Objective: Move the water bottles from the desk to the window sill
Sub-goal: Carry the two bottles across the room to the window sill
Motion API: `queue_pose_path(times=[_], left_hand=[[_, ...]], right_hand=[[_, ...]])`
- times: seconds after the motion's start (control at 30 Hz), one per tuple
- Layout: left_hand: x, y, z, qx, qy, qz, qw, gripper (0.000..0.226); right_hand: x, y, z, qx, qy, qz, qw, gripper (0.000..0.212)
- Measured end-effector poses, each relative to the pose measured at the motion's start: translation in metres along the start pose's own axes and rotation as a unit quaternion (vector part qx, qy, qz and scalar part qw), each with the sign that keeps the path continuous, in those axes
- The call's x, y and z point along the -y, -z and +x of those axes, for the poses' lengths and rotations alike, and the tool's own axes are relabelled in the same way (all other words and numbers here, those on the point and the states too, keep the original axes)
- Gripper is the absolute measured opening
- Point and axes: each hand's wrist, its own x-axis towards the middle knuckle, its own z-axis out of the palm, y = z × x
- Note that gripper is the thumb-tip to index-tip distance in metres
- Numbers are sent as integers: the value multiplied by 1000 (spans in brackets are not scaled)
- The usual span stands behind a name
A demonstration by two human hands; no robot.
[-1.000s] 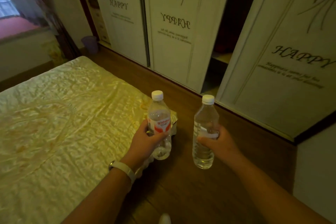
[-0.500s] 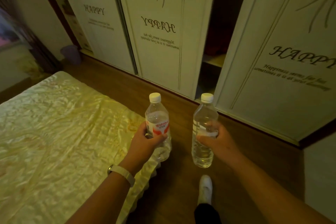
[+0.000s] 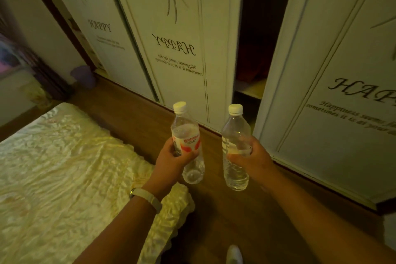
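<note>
The left hand (image 3: pixel 171 159) grips a red-labelled water bottle (image 3: pixel 187 141), its water level unclear. The right hand (image 3: pixel 251 159) grips a clear water bottle (image 3: pixel 234 146) that looks nearly full. Both white-capped bottles are carried over the wooden floor (image 3: pixel 225 216) beside the bed (image 3: pixel 64 167).

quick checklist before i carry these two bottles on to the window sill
1. Left hand grips red-label bottle: ok
2. Right hand grips clear bottle: ok
3. Left cap and right cap on: ok
4. Floor between bed and wardrobe free of clutter up to purple bin: ok
5. Space on window sill: cannot tell, not plainly in view
</note>
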Motion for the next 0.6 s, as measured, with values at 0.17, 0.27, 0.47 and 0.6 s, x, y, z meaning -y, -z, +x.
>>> queue_pose_path(times=[0.17,0.27,0.47,0.6], left_hand=[[-13,-9,50,-15,-1,-3,1000,42],[-19,-5,81,-23,0,15,1000,42],[-23,15,165,-30,-1,-1,1000,43],[-19,32,232,-39,11,-34,999,45]], right_hand=[[18,10,52,16,0,-24,1000,60],[28,7,87,31,0,-36,999,60],[57,-15,169,48,14,-53,997,56],[75,-40,232,55,5,-61,997,52]])
